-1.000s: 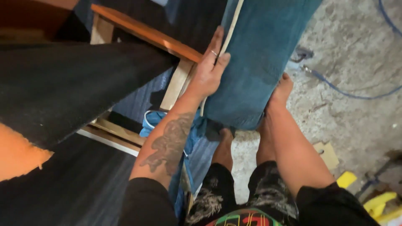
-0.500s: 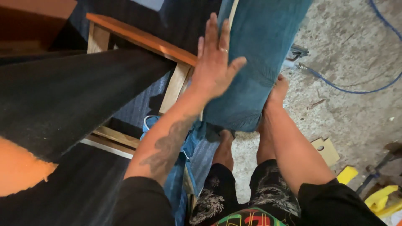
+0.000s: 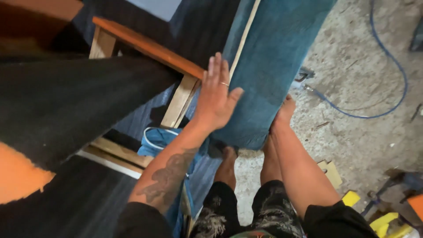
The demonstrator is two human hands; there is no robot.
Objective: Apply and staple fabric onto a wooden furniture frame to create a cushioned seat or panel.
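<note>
At twelve o'clock, the left hand (image 3: 216, 99) lies flat, fingers spread, on the long blue velvet upholstered panel (image 3: 273, 66); the right hand (image 3: 284, 112) grips its edge.

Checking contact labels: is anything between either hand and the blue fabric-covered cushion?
Nothing visible. The left hand lies flat, fingers spread, directly on the blue fabric-covered cushion, beside its pale piping seam. The right hand presses its right edge, with its fingers hidden behind the fabric. The wooden frame rail sits left of both, not between.

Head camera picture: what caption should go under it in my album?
Left hand flat on a blue upholstered panel, right hand gripping its edge beside a wooden frame.
</note>
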